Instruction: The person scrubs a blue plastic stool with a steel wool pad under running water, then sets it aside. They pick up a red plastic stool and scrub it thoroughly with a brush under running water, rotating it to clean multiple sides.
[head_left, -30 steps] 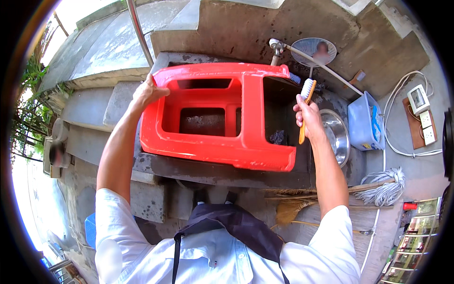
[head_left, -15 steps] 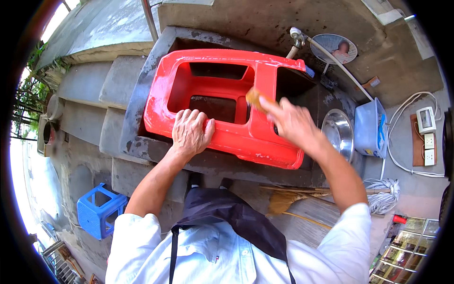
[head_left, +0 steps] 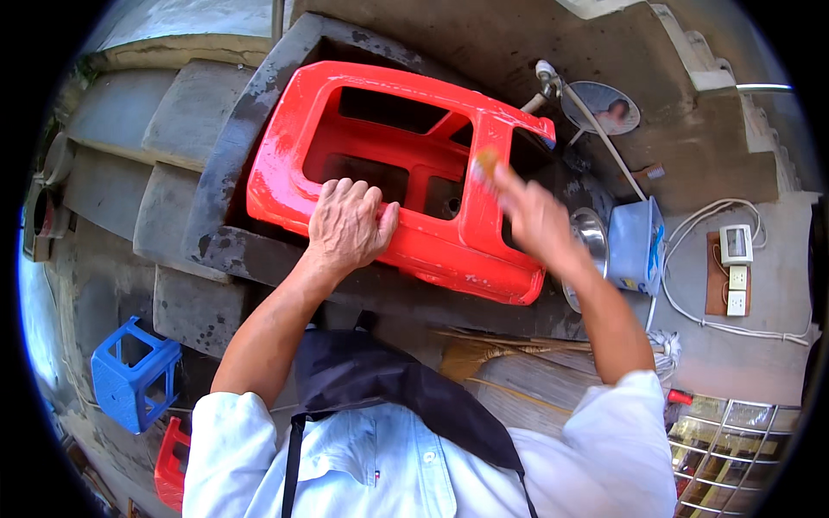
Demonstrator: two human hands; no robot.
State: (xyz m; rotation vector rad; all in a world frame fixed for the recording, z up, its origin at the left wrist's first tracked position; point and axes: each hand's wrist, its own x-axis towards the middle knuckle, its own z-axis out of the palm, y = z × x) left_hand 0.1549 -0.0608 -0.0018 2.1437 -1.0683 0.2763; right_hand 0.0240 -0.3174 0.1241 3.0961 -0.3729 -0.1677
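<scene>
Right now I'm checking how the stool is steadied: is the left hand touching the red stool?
Touching. The head view shows the left hand lying flat on the red stool, fingers spread over its near rail.

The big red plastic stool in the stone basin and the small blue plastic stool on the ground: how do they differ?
The big red plastic stool lies on its side in the stone basin, wet, under the left hand. The small blue plastic stool sits untouched on the ground, far smaller. Both are moulded plastic with cut-out openings.
</scene>
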